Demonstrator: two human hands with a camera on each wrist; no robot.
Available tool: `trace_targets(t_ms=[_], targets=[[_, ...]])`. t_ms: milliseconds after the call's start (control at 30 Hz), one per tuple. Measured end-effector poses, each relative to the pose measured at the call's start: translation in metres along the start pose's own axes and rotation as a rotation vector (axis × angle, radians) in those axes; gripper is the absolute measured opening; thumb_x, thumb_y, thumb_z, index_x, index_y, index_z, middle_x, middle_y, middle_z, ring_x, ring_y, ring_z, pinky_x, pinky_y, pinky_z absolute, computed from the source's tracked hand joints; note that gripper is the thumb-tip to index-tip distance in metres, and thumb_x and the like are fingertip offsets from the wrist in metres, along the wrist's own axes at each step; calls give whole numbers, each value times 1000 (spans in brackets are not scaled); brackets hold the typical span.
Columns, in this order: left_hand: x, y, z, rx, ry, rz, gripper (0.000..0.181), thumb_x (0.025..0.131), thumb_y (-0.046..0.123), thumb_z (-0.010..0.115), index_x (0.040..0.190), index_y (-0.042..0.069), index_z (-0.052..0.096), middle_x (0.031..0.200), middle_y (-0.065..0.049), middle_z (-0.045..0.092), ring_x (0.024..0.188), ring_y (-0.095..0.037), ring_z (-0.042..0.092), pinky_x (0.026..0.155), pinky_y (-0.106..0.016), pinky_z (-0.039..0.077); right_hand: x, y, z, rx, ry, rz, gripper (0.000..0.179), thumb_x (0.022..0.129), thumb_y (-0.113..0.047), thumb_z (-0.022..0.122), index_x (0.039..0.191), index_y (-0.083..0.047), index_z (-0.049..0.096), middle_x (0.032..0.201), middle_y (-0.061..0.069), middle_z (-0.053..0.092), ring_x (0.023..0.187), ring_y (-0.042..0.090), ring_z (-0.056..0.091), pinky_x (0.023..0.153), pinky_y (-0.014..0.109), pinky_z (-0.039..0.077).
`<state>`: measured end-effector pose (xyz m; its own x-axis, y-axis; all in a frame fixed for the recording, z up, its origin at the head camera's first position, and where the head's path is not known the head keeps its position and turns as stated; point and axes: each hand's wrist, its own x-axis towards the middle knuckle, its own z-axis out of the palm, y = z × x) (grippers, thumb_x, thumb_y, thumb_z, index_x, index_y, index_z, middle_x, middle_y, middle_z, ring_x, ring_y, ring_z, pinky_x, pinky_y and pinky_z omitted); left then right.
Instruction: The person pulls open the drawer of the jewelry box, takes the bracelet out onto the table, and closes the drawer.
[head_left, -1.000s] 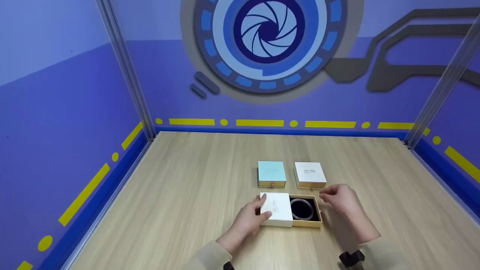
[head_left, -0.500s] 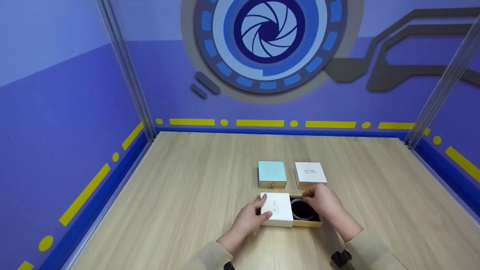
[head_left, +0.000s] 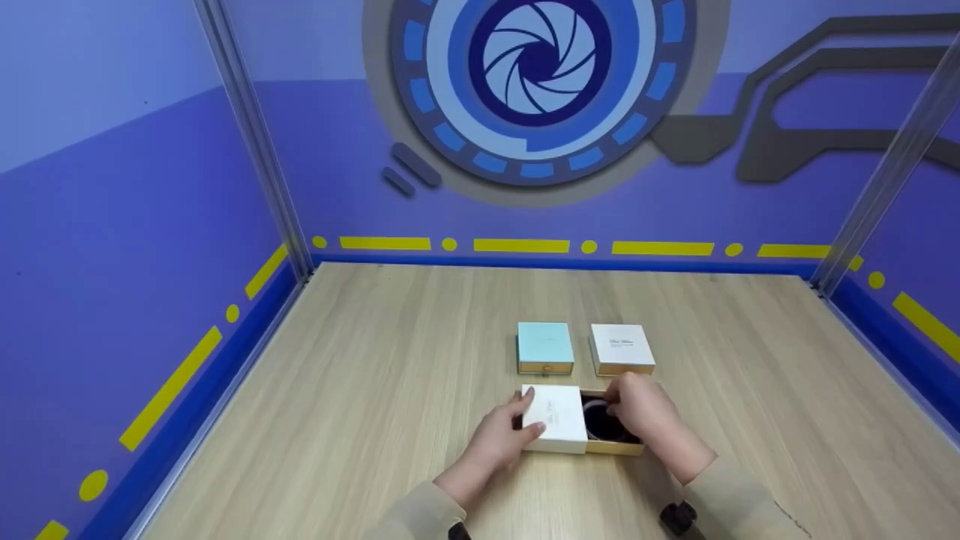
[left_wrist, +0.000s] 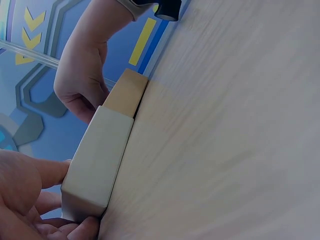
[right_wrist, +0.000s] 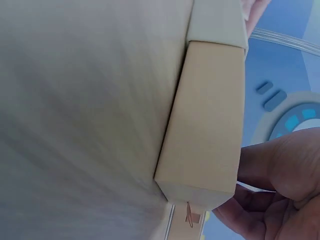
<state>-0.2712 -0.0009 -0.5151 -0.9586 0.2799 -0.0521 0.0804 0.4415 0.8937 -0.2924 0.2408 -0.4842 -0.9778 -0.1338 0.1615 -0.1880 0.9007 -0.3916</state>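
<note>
A white slide-out box [head_left: 555, 424] lies on the table with its tan drawer [head_left: 616, 448] pulled out to the right. Inside the dark-lined drawer sits a pale, round bangle [head_left: 588, 423], partly covered by fingers. My left hand [head_left: 493, 436] grips the white sleeve, thumb and fingers on opposite sides. Over the drawer's right end is my right hand [head_left: 649, 411], its fingers bent down into the drawer and pinching at the bangle's far right edge. Those fingertips are hidden behind the drawer wall [right_wrist: 207, 115] in the right wrist view, where a small ribbon tab [right_wrist: 189, 215] hangs from its end.
Behind the drawer box, a light-blue box [head_left: 544, 346] and another white box [head_left: 622, 348] stand closed, side by side. A wood-grain table [head_left: 390, 345] carries everything. Printed blue-purple panels [head_left: 315, 165] with metal corner posts [head_left: 259, 142] enclose its back and sides.
The right hand has moved left from beside the drawer to over it, and its fingers have gone down to the bangle. The left hand keeps its hold on the sleeve.
</note>
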Motion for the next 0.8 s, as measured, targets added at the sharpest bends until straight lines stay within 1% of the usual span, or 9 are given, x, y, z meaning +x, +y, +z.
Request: trace_targets(t_ms=[167, 267, 433, 633, 800], targets=[[1, 1, 0, -7, -4, -18, 64, 99, 24, 70, 156, 12, 44, 165, -24, 32, 154, -43, 29, 126, -57, 25, 1, 2, -1, -7, 0, -28, 11, 81, 9, 76, 84, 0, 79, 84, 13, 78, 79, 26, 73, 71, 46, 62], [1, 2, 1, -9, -6, -25, 64, 99, 24, 70, 156, 12, 44, 166, -23, 32, 154, -43, 29, 126, -57, 24, 1, 4, -2, 21, -9, -14, 10, 82, 7, 74, 84, -1, 79, 83, 11, 77, 76, 22, 72, 70, 44, 61], [1, 2, 0, -6, -2, -13, 64, 99, 24, 69, 156, 11, 44, 166, -23, 31, 154, -43, 29, 126, -57, 25, 4, 9, -6, 132, -35, 26, 10, 81, 5, 72, 81, -3, 78, 81, 7, 76, 71, 15, 64, 66, 37, 57], [1, 1, 0, -6, -3, -9, 64, 99, 24, 70, 156, 11, 44, 165, -24, 31, 154, -44, 29, 126, -57, 25, 5, 17, -12, 279, -70, 19, 6, 80, 4, 74, 84, 2, 78, 79, 7, 75, 69, 11, 60, 62, 27, 52], [3, 0, 1, -8, -5, -11, 64, 99, 24, 69, 156, 11, 43, 166, -22, 31, 155, -42, 29, 126, -57, 25, 7, 26, -17, 376, -141, 37, 8, 82, 0, 74, 89, 2, 79, 81, 8, 76, 68, 10, 59, 59, 25, 50]])
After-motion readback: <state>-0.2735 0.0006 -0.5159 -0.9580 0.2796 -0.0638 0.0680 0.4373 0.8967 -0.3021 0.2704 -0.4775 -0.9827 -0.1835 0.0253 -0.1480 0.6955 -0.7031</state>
